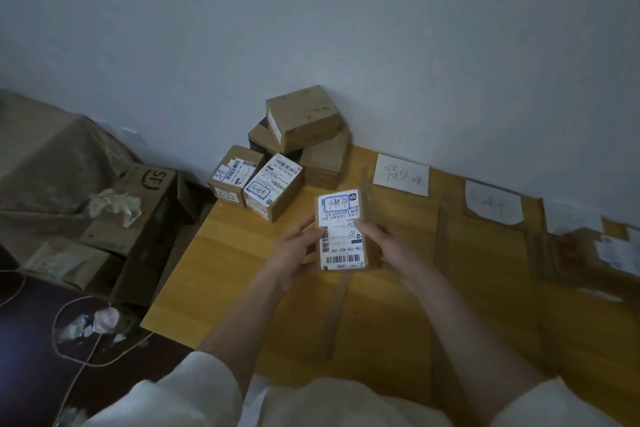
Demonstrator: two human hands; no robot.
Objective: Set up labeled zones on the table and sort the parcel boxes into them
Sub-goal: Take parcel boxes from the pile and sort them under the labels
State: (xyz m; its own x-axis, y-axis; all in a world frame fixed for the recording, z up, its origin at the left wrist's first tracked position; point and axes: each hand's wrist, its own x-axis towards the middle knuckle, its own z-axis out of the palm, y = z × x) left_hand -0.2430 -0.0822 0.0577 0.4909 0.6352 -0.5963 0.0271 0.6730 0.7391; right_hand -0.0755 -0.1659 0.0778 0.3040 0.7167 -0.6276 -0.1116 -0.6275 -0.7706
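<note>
A person holds one parcel [341, 230] in both hands above the middle of a yellow wooden worktop [242, 253]. The left hand [294, 253] grasps its left edge and the right hand [388, 246] grasps its right edge, so each grip is closed on the box. The shipping label faces up, probably so the blue handwritten mark on it can be read before a zone is chosen.

At the worktop's far left corner, against the wall, five more boxes form a pile [294, 149], two with labels facing up; these look unsorted. Along the far edge lie paper zone signs: a white sign [401, 175] with handwriting just beyond the held parcel, and a second sign [493, 203] farther right. Strips of brown tape [445, 225] run across the worktop between them, apparently marking zone borders. A blurred box [616, 253] sits at the right edge, seemingly already placed.

The room is dim, with a plain pale wall [346, 28]. On the floor left of the worktop stand large cartons [138, 204], crumpled plastic and a thin pink cable [69, 333].
</note>
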